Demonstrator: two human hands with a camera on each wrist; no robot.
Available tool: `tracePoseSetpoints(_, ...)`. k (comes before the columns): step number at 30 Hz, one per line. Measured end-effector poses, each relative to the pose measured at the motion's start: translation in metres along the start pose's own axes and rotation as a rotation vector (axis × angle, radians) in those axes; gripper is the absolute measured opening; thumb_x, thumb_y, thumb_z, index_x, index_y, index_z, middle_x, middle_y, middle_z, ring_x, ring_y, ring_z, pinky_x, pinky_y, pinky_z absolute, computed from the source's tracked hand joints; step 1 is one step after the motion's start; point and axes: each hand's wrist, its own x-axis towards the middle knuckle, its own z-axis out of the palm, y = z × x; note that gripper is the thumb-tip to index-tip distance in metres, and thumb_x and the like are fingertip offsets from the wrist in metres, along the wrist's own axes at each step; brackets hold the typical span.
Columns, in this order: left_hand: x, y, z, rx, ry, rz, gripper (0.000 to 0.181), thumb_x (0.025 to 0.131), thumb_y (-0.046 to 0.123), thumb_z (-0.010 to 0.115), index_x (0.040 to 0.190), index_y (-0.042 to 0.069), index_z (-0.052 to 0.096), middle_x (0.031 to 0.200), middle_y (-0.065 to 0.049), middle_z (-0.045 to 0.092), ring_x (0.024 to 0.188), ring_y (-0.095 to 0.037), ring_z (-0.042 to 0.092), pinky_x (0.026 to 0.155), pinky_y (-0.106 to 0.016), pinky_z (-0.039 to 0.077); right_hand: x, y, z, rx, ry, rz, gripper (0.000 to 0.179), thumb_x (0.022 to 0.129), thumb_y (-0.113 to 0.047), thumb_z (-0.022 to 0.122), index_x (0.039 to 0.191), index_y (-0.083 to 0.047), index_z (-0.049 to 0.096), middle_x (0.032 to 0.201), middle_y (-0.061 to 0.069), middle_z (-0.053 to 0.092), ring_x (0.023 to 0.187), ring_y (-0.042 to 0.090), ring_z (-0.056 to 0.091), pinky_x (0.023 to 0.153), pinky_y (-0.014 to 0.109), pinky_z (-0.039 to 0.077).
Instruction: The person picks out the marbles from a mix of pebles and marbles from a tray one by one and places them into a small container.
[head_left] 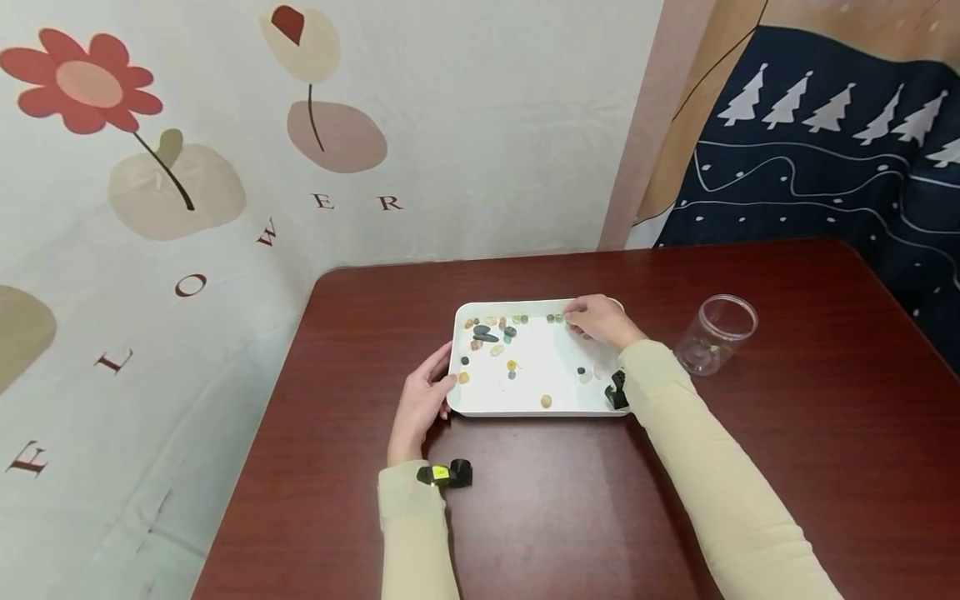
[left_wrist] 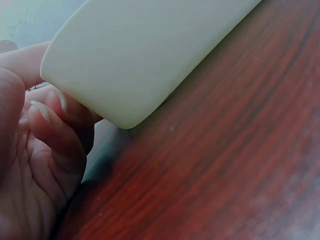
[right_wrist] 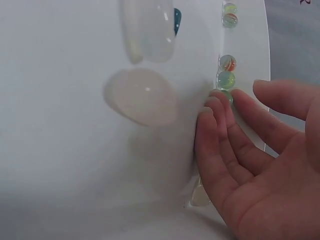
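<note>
A white rectangular tray point(head_left: 540, 413) lies on the table, with marbles and smooth stones spread over it. My left hand point(head_left: 422, 404) grips its near left corner, thumb at the rim; in the left wrist view, curled fingers sit beside the tray's outer wall point(left_wrist: 130, 65). Over the far right part of the tray is my right hand point(head_left: 596, 318). The right wrist view shows its fingertips at a green glass marble point(right_wrist: 228, 96), partly hidden between them, with the thumb held apart. More marbles point(right_wrist: 226, 80) line up along the far wall. A pale oval stone point(right_wrist: 145, 97) lies nearby.
A clear jar point(head_left: 716, 333) stands on the table right of the tray, near my right sleeve. Dark stones point(head_left: 483, 332) cluster at the tray's left. One tan stone point(head_left: 546, 401) lies by the near wall. Behind the brown table point(head_left: 525, 508) hangs a patterned cloth point(head_left: 480, 125).
</note>
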Motion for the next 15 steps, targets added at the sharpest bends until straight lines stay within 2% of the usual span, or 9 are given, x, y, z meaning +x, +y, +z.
tracePoseSetpoints(9,0.0005,-0.0023,0.0010,0.009,0.001,-0.002,0.050,0.086,0.013,0.058,0.129,0.036,0.050,0.129,0.003,0.054,0.040,-0.013,0.043,0.036,-0.025,0.040,0.0003,0.0014,0.0014,-0.042,0.014,-0.020,0.026,0.093,-0.022,0.052,0.115,-0.011,0.061,0.093,0.008,0.063,0.078,0.017,0.056,0.065,0.023,0.046)
tracePoseSetpoints(15,-0.0012,-0.0011,0.0004,-0.014,-0.010,-0.025,0.051,0.086,0.012,0.058,0.131,0.035,0.049,0.131,0.001,0.052,0.040,-0.014,0.043,0.036,-0.026,0.040,0.0005,0.0035,0.0031,-0.068,0.010,-0.055,0.024,0.091,-0.019,0.053,0.113,-0.010,0.061,0.091,0.007,0.061,0.077,0.018,0.054,0.065,0.025,0.044)
